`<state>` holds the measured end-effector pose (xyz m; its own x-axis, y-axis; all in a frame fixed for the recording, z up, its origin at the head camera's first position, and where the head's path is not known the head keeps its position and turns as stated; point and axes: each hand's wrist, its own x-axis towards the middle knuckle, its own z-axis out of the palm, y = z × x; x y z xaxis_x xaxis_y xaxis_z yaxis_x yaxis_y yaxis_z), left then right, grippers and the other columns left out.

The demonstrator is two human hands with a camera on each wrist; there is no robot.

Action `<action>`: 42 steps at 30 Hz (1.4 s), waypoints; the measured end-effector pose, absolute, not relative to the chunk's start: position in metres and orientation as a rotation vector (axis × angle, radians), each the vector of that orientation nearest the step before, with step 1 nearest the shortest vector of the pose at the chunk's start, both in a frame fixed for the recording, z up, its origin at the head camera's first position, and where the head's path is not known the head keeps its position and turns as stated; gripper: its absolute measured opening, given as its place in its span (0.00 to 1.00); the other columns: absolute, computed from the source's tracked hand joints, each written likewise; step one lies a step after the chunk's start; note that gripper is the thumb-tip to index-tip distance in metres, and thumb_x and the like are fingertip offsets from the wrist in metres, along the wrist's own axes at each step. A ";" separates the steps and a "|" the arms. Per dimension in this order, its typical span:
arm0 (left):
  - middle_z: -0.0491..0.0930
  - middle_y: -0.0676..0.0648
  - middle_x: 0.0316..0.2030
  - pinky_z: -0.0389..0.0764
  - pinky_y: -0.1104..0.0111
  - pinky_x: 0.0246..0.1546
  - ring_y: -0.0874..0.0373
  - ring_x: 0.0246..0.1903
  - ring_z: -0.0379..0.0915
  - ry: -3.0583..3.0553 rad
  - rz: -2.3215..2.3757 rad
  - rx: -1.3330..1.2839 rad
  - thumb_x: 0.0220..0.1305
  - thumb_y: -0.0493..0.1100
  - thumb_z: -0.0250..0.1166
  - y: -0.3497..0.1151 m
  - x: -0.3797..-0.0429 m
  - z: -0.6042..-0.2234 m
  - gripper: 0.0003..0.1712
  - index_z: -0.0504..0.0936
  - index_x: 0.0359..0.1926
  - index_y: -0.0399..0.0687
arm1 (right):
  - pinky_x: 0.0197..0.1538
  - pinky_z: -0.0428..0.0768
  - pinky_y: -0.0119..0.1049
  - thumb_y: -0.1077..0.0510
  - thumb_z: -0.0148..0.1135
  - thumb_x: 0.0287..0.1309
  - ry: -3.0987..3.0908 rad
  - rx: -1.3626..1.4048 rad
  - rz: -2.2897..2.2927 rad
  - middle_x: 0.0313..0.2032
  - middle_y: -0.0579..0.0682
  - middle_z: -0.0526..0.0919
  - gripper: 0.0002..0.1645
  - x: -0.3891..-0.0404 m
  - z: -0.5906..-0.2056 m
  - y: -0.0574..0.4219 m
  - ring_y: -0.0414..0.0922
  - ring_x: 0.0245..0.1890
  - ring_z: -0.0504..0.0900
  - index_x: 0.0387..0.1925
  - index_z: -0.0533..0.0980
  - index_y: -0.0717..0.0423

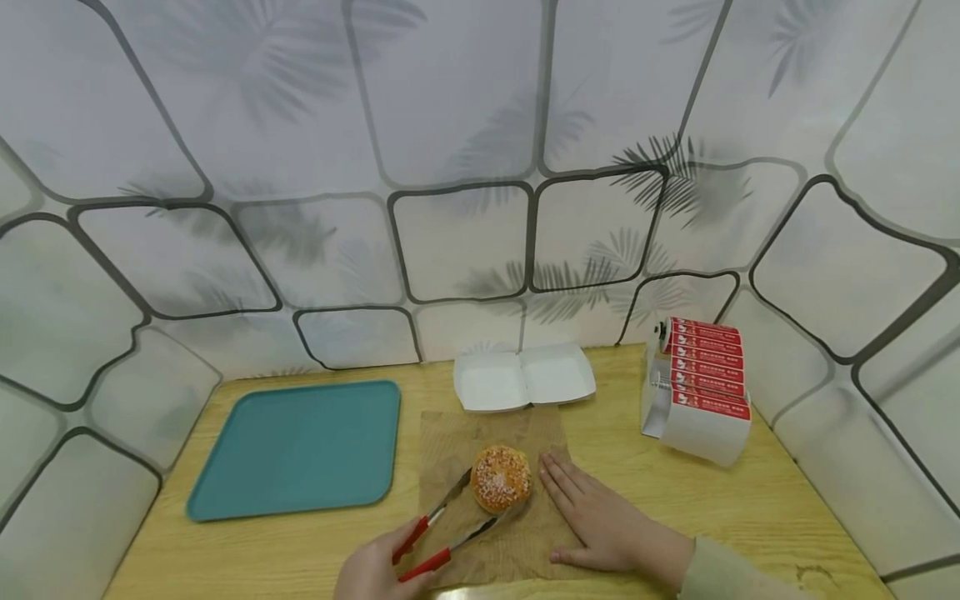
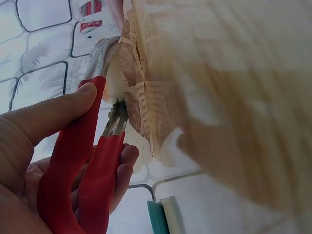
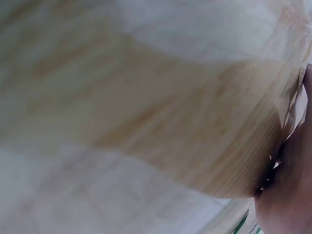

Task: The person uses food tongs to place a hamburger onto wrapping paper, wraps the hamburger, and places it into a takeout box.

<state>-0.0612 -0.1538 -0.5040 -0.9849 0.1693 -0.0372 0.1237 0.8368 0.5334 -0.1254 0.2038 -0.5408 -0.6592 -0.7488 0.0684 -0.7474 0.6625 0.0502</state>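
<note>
A person's left hand (image 1: 381,568) grips red-handled tongs (image 1: 429,565), one arm on each side of a topped bun (image 1: 501,478) resting on brown paper (image 1: 444,437); the right hand (image 1: 603,521) lies flat, fingers straight, at the sheet's right edge. Beyond, a teal tray (image 1: 300,450) lies left on the wooden table (image 1: 750,517), a rack of red-and-white printed pieces (image 1: 708,392) stands right, and an open white box (image 1: 491,382) sits before the patterned wall (image 1: 465,242).

No text can be read: the writing on the red labels (image 1: 707,372) and on the brown paper (image 1: 450,433) is too unclear.
</note>
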 end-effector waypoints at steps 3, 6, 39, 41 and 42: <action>0.92 0.48 0.41 0.80 0.73 0.29 0.63 0.32 0.82 2.943 0.839 0.228 0.52 0.56 0.84 -0.155 -0.060 -0.505 0.39 0.87 0.61 0.43 | 0.75 0.77 0.51 0.18 0.41 0.71 -2.777 1.255 -0.022 0.81 0.68 0.59 0.64 -0.126 -0.541 0.204 0.62 0.80 0.63 0.79 0.60 0.68; 0.92 0.47 0.43 0.82 0.72 0.31 0.60 0.35 0.85 2.940 0.841 0.210 0.51 0.56 0.85 -0.157 -0.060 -0.504 0.39 0.87 0.61 0.43 | 0.75 0.77 0.51 0.18 0.41 0.71 -2.782 1.254 -0.014 0.81 0.68 0.59 0.63 -0.126 -0.542 0.204 0.62 0.80 0.62 0.80 0.59 0.68; 0.92 0.46 0.46 0.91 0.56 0.40 0.49 0.42 0.89 2.858 0.993 0.059 0.45 0.50 0.88 -0.169 -0.059 -0.484 0.45 0.84 0.64 0.41 | 0.77 0.74 0.52 0.18 0.41 0.70 -2.811 1.251 0.015 0.82 0.68 0.55 0.64 -0.127 -0.547 0.205 0.63 0.82 0.59 0.81 0.56 0.68; 0.91 0.48 0.45 0.90 0.58 0.41 0.51 0.42 0.89 2.891 0.998 0.041 0.44 0.49 0.89 -0.169 -0.059 -0.482 0.45 0.85 0.64 0.42 | 0.77 0.74 0.53 0.17 0.41 0.70 -2.819 1.250 0.020 0.82 0.68 0.55 0.65 -0.127 -0.547 0.205 0.63 0.82 0.58 0.81 0.56 0.68; 0.91 0.49 0.45 0.90 0.58 0.41 0.51 0.42 0.88 2.904 0.998 0.031 0.44 0.48 0.89 -0.169 -0.059 -0.481 0.44 0.85 0.64 0.43 | 0.77 0.74 0.53 0.17 0.41 0.70 -2.824 1.249 0.022 0.82 0.68 0.55 0.65 -0.127 -0.547 0.205 0.63 0.82 0.58 0.81 0.56 0.68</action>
